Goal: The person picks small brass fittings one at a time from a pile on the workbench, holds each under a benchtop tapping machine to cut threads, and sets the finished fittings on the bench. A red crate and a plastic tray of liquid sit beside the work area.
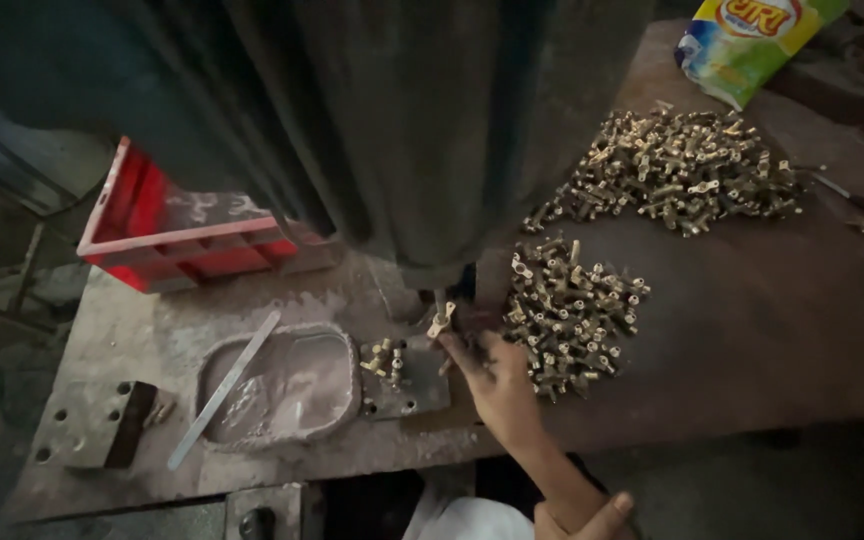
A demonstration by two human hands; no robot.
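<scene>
My right hand (497,378) reaches in from the bottom edge and pinches a small brass fitting (441,320) at its fingertips. It holds the fitting right under the spindle tip of a big dark machine (422,130), above a small metal fixture plate (407,385). A few more brass fittings (384,357) lie on that plate. Just right of the hand lies a pile of brass fittings (572,310). My left hand does not show.
A larger heap of brass fittings (682,170) lies at the back right, near a yellow and green bag (747,40). A red crate (182,235) stands at the left. A shallow tray of grey liquid (287,385) holds a flat metal strip (222,392). A drilled steel block (92,422) sits front left.
</scene>
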